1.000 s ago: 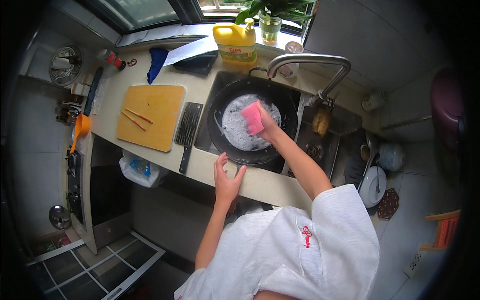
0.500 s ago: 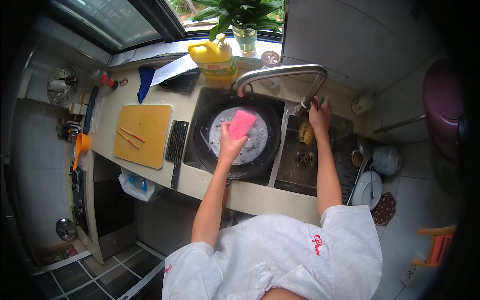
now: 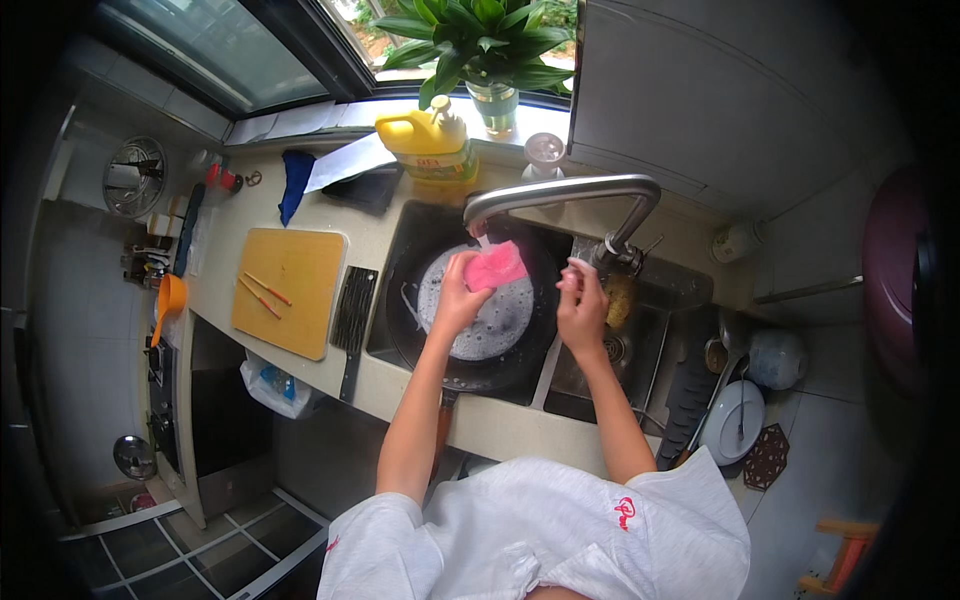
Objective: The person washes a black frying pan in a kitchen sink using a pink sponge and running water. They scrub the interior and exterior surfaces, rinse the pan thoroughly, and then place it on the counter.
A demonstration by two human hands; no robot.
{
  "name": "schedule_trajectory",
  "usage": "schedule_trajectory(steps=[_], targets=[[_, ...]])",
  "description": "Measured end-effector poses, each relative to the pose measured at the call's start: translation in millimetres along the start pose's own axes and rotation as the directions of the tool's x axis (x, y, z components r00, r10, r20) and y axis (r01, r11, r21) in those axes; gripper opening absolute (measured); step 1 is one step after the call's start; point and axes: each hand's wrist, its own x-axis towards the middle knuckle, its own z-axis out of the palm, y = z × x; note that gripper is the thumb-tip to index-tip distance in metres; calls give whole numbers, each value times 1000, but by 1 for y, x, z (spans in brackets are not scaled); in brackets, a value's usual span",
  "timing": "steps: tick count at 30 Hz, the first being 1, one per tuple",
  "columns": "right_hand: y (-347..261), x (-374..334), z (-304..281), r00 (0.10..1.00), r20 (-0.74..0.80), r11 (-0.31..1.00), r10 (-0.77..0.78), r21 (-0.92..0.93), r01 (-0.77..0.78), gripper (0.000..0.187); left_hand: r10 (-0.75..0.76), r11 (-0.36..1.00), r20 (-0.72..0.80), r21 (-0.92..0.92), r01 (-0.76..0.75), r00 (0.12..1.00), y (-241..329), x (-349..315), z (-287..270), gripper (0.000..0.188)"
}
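My left hand (image 3: 457,295) grips a pink sponge (image 3: 497,265) above a black wok (image 3: 400,345). Soapy water (image 3: 495,320) with foam fills the bottom of the wok, which sits in the left sink basin, its wooden handle toward me. A pale stream of water shows beneath the spout of the curved metal tap (image 3: 560,190), right by the sponge. Over the divider between the basins hovers my right hand (image 3: 582,308), its fingers loosely bent and nothing seen in them. Behind it lies a brownish loofah scrubber (image 3: 619,300) in the right basin.
Left of the sink lie a black cleaver (image 3: 354,315) and a wooden cutting board (image 3: 280,325) with chopsticks (image 3: 265,292) on it. A yellow detergent jug (image 3: 428,150) and a potted plant (image 3: 492,105) stand at the back. Beyond the right basin is a white plate (image 3: 733,420).
My right hand has left the tap's handle and come left, toward the wok. Water now shows at the spout. My left hand has tilted the sponge up under it.
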Motion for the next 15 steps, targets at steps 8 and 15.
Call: schedule_trajectory(steps=[8, 15], targets=[[35, 45, 82, 714, 595, 607, 370, 427, -670, 39, -318, 661, 28, -710, 243, 948, 19, -4, 12, 82], [25, 7, 106, 895, 418, 678, 155, 614, -404, 28, -368, 770, -171, -607, 196, 914, -17, -6, 47, 62]])
